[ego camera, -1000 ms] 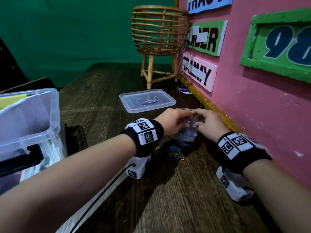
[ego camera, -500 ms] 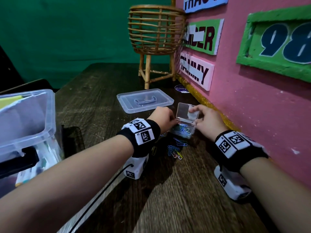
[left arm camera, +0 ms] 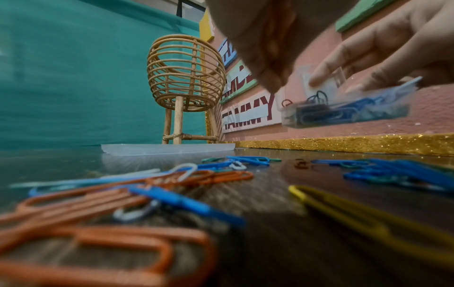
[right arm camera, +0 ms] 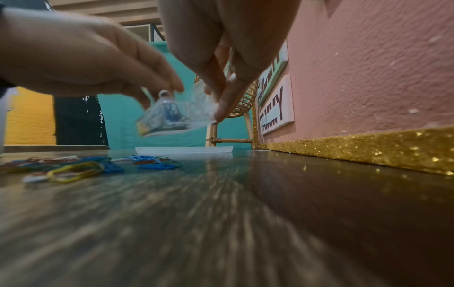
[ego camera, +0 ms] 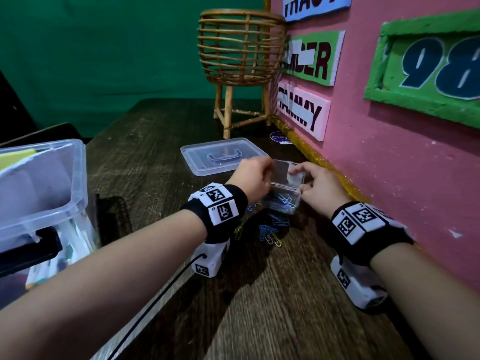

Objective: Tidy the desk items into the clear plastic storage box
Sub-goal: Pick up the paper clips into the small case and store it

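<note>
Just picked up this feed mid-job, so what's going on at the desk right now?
A person holds a small clear paper clip case off the desk with both hands: the left hand grips its left side, the right hand its right. The case's lid stands open. Loose coloured paper clips lie on the wooden desk beneath. The clear storage box sits at left, its lid off.

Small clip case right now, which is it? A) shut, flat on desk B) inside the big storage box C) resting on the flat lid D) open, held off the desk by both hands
D: the small clip case floats above the desk, lid up, left hand and right hand gripping it.
</note>
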The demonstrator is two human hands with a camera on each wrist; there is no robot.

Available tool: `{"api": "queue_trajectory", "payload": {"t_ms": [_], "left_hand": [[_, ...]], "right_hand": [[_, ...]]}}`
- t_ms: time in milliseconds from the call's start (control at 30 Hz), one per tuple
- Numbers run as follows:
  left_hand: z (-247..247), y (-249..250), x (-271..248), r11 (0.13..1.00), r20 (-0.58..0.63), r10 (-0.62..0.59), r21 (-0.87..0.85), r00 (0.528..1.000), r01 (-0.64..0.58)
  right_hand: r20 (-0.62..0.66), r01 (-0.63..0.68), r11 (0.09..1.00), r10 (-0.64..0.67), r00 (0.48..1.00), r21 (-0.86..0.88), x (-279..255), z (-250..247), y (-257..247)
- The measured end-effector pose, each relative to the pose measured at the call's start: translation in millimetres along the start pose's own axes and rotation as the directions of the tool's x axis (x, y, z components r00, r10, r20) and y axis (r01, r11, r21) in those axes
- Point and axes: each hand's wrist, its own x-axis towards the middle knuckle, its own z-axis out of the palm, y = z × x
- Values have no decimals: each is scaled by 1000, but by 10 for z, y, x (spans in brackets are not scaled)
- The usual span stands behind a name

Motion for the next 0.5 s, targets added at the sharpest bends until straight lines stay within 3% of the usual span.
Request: {"api": "queue_trajectory", "payload": {"t_ms": [67,200,367,433,500], "left_hand": [[7,-15,3,997,101,-41,74,994,33],[18,10,-32,987,281,69,120,957,-106],[-56,86,-110,974,164,227,-10,960,-228],[-70,164,-173,972,342,222,-10,913,-233],[-31,203,-221,968,588,178,40,789,-248]], "right_hand": [[-23,-12,1000,12,1000,10,3,-9,1],[-75,-25,1000,24,997,-13,2,-10,-5],[-143,-86,996,80,986,-36,9,-44,-19],[-157,-85,995,76,985,-50,-7,-62,-21],[-162,-80,996,72,984,-40,-20,-76,-23]]}}
